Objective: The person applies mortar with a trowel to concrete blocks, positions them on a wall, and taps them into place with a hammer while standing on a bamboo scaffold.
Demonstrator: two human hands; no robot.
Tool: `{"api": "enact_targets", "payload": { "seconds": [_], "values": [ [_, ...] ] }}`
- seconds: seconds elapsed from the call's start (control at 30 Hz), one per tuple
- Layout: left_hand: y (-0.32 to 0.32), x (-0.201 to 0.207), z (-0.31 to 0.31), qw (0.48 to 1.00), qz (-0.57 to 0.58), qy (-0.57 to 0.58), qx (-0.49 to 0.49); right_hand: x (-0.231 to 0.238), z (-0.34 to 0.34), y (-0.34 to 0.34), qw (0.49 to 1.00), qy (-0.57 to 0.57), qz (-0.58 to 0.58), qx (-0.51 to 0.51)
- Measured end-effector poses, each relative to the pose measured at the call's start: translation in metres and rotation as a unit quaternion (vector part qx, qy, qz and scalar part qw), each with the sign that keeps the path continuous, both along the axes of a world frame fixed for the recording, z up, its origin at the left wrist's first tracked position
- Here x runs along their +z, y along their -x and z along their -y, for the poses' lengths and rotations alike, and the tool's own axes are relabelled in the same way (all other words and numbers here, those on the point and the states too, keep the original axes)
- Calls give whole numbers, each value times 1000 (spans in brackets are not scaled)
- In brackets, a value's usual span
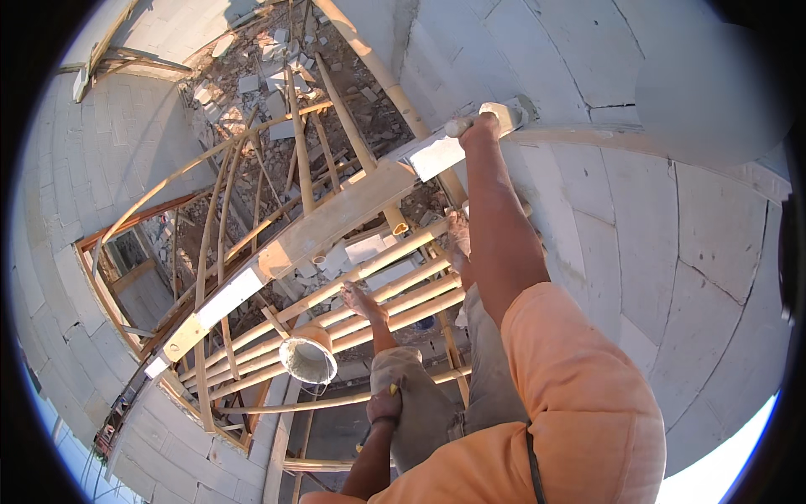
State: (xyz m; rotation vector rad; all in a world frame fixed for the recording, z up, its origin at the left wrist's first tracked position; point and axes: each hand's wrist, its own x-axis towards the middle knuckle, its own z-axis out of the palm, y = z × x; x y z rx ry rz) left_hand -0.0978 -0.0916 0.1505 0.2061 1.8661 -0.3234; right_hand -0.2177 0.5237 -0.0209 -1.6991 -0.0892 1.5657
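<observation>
My right arm is stretched out to the top of the wall, where my right hand is closed around a pale, rounded thing whose kind I cannot make out. Beside the hand is a whitish block-like piece at the wall. Just left of it a white block sits at the end of a long wooden board. Low by my left thigh, my left hand is closed on a thing with yellow parts, mostly hidden. A bucket with pale residue inside stands on bamboo poles.
My bare feet rest on several bamboo poles laid side by side, with gaps between them. Far below lies rubble. Upright bamboo props lean near the board. Block walls rise at both sides; a wooden-framed opening is at left.
</observation>
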Motion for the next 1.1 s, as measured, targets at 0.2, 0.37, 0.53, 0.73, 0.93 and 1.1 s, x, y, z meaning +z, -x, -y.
{"api": "enact_targets", "payload": {
  "seconds": [0.2, 0.37, 0.53, 0.73, 0.93, 1.1],
  "values": [
    [-3, 4, 78, 984, -23, -6, 176, 88, 256, 34, 913, -43, -21, 404],
    [24, -4, 90, 963, -45, -123, 235, 142, 398, 29, 667, -44, -13, 743],
    [-11, 17, 128, 922, -96, -107, 358, 125, 565, 34, 321, 26, -89, 943],
    [-1, -4, 135, 880, -126, -114, 444, 47, 691, 104, 69, -103, -78, 989],
    [9, 2, 183, 858, -60, -94, 501, 25, 817, 136, -103, -105, 32, 989],
    [-23, -36, 191, 829, -64, -107, 545, -5, 857, 104, -173, -113, 83, 975]
  ]
}}
